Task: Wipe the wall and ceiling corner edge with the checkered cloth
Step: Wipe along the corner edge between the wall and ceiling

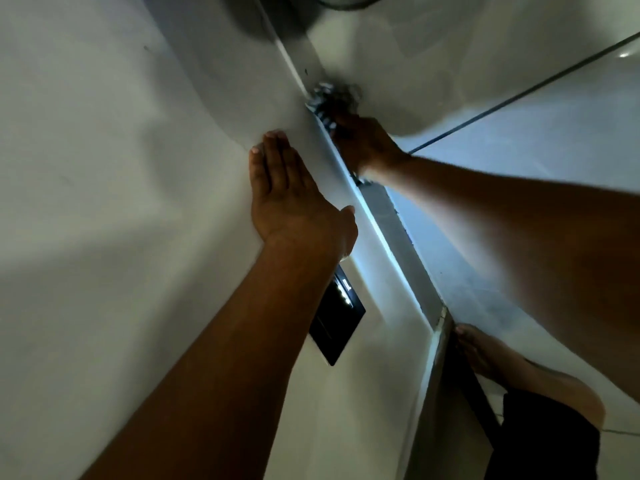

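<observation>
My right hand (363, 142) presses the checkered cloth (327, 98) against the corner edge (294, 64) where the white wall meets the grey strip running up toward the ceiling. The cloth is bunched and blurred, and part of it is hidden under my fingers. My left hand (294, 199) lies flat on the white wall (104, 168), fingers together and pointing up, just left of the edge and below the cloth. It holds nothing.
A black switch panel (337, 317) is mounted on the wall below my left wrist. A grey frame strip (401, 244) runs down beside a pale blue surface. A bare foot (485, 355) and dark trouser leg show at the lower right. A dark round fixture sits at the top.
</observation>
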